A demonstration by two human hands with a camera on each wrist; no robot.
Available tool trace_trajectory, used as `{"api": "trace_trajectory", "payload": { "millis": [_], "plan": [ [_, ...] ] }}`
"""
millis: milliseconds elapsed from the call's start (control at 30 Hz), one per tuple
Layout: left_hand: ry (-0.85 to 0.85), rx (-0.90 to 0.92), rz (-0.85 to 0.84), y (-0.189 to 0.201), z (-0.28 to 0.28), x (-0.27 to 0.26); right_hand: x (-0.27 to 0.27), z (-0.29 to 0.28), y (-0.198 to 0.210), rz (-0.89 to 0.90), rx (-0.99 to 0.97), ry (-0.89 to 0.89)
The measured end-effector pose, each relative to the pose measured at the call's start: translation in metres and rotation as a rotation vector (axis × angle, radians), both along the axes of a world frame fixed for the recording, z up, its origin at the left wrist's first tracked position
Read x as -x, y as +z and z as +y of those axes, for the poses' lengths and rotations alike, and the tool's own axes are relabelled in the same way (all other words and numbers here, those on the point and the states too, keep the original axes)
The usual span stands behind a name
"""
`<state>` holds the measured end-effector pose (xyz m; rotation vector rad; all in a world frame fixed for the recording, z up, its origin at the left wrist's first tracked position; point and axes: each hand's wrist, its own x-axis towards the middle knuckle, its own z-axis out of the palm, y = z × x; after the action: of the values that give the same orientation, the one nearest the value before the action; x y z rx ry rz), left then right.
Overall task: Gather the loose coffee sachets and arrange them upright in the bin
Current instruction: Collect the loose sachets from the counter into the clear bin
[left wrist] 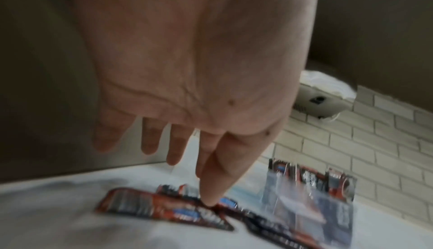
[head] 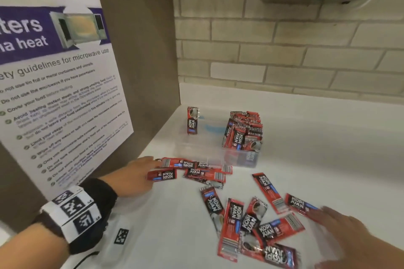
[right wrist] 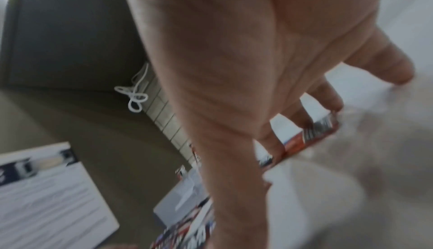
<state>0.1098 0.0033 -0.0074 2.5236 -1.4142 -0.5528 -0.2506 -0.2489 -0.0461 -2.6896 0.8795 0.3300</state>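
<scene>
Resting both hands, left [head: 133, 176] and right [head: 347, 231], grip wide, we touch red foil coffee sachets [head: 232, 223] on the white worktop [head: 328, 148] near the clear plastic bin [head: 220, 150].

We read "KOPI JUAN" in white letters on the red-and-black coffee sachets [head: 235, 209] lying loose on the white counter [head: 328, 148], and on the white-and-purple poster [head: 54, 72] leaning against the brown wall we read "heat" and "guidelines for microwave use".
</scene>
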Motion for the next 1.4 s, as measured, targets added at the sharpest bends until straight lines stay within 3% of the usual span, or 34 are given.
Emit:
{"api": "trace_trajectory", "payload": {
  "millis": [133, 433, 567, 700, 867, 933, 1100, 1300, 1400],
  "plan": [
    [0.018, -0.154, -0.022, -0.011, 0.0, 0.001, -0.021, 0.033, 0.018, 0.122, 0.128, -0.029],
    [-0.005, -0.189, -0.202, -0.014, -0.003, 0.006, -0.062, 0.048, 0.022, 0.082, 0.289, 0.002],
    [0.014, -0.168, -0.124, -0.016, -0.002, 0.004, -0.067, 0.044, 0.022, -0.023, 0.109, 0.001],
    [0.03, -0.111, -0.073, -0.02, 0.002, 0.0, -0.066, 0.042, 0.04, -0.033, 0.075, -0.04],
    [0.037, -0.109, -0.111, -0.027, 0.003, -0.001, -0.073, 0.057, 0.055, 0.154, -0.218, 0.057],
    [0.047, -0.097, -0.113, -0.028, 0.002, -0.001, -0.077, 0.065, 0.046, 0.205, -0.174, 0.126],
    [0.066, -0.085, -0.125, -0.027, 0.005, 0.004, -0.09, 0.069, 0.04, 0.254, 0.145, 0.289],
    [0.239, -0.001, -0.152, -0.015, 0.012, 0.017, -0.079, 0.065, 0.03, 0.171, 0.014, 0.376],
    [0.402, 0.111, -0.013, -0.002, 0.013, 0.025, -0.067, 0.056, 0.027, 0.178, -0.063, 0.371]
  ]
}}
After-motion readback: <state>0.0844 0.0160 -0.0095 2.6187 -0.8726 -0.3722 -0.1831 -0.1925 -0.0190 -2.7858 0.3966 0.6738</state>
